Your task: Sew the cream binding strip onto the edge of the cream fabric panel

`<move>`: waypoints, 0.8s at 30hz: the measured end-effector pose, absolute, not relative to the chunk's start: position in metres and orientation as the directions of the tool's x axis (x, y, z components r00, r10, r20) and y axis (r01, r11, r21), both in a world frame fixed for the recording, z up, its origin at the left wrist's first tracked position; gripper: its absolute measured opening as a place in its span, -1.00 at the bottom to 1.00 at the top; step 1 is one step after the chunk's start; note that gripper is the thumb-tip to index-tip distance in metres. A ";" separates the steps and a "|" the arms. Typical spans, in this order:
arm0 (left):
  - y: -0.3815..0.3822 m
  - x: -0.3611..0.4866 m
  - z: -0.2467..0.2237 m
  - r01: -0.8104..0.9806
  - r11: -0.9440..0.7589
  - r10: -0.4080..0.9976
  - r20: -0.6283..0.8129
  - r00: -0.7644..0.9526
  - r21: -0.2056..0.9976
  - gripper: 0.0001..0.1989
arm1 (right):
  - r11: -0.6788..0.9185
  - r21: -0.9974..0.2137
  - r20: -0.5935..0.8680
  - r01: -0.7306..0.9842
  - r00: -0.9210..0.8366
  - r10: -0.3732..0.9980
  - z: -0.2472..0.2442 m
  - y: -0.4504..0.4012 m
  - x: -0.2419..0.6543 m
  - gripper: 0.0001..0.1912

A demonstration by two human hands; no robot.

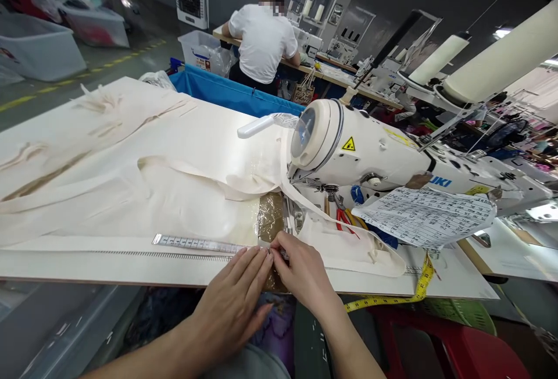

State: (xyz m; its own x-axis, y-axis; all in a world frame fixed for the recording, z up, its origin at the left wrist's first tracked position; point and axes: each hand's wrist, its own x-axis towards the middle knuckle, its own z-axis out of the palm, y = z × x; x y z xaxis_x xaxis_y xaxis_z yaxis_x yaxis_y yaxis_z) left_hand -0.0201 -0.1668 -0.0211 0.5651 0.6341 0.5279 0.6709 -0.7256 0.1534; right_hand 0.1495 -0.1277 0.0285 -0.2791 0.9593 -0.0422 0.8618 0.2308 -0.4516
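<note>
Near and left of the sewing machine (361, 143), the white measuring tape (196, 243) lies long-ways on the desk (65, 264), running left from the nearer, flat left hand (233, 295), while the right hand (301, 268) pinches, on what I can't tell.

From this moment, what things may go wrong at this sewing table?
The white measuring tape might shift, since neither the left hand nor the right hand holds its far-left end. The yellow measuring tape hangs past the front edge of the table, so it could snag or slide down.
</note>
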 end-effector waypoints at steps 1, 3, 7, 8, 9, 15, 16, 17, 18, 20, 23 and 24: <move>-0.166 -0.018 -0.023 0.672 -0.728 0.629 0.523 0.575 0.136 -0.45 | 0.225 -0.460 -0.044 0.859 -0.275 0.960 0.029 -0.128 0.150 -0.86; -0.164 -0.018 -0.025 0.680 -0.722 0.632 0.519 0.575 0.125 -0.45 | 0.206 -0.484 -0.048 0.851 -0.261 0.964 0.029 -0.128 0.154 -0.86; -0.163 -0.016 -0.027 0.714 -0.687 0.666 0.507 0.547 0.133 -0.48 | 0.136 -0.541 -0.065 0.830 -0.202 0.977 0.034 -0.131 0.176 -0.85; -0.163 -0.015 -0.028 0.722 -0.678 0.674 0.511 0.533 0.141 -0.50 | 0.115 -0.554 -0.071 0.825 -0.185 0.980 0.035 -0.132 0.184 -0.85; -0.164 -0.013 -0.028 0.729 -0.668 0.681 0.519 0.516 0.152 -0.52 | 0.093 -0.565 -0.079 0.820 -0.166 0.983 0.036 -0.133 0.192 -0.85; -0.163 -0.009 -0.027 0.723 -0.672 0.665 0.560 0.493 0.162 -0.61 | -0.027 -0.598 -0.113 0.801 -0.051 0.992 0.036 -0.143 0.233 -0.81; -0.162 -0.010 -0.026 0.718 -0.680 0.654 0.567 0.501 0.150 -0.61 | -0.037 -0.602 -0.115 0.798 -0.041 0.993 0.036 -0.144 0.237 -0.80; -0.161 -0.011 -0.025 0.713 -0.688 0.641 0.575 0.509 0.137 -0.61 | -0.045 -0.606 -0.115 0.794 -0.032 0.993 0.036 -0.145 0.239 -0.80; -0.160 -0.011 -0.025 0.708 -0.695 0.630 0.581 0.515 0.125 -0.61 | -0.051 -0.610 -0.115 0.791 -0.024 0.993 0.037 -0.146 0.241 -0.79; -0.159 -0.012 -0.024 0.702 -0.704 0.616 0.587 0.525 0.110 -0.61 | -0.059 -0.616 -0.112 0.785 -0.013 0.994 0.037 -0.147 0.243 -0.79; -0.158 -0.013 -0.025 0.706 -0.701 0.617 0.585 0.525 0.106 -0.61 | -0.063 -0.623 -0.108 0.780 -0.006 0.994 0.037 -0.148 0.242 -0.79; -0.158 -0.013 -0.025 0.706 -0.700 0.618 0.585 0.525 0.105 -0.61 | -0.062 -0.626 -0.107 0.778 -0.006 0.994 0.037 -0.148 0.242 -0.80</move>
State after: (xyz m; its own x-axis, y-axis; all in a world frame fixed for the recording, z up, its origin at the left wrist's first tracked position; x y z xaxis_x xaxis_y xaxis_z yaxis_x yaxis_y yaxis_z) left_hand -0.0129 -0.1578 -0.0252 0.5254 0.6177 0.5851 0.7062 -0.7001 0.1049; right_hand 0.2421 -0.1479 0.0367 -0.0058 0.9943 -0.1065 0.7776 -0.0625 -0.6257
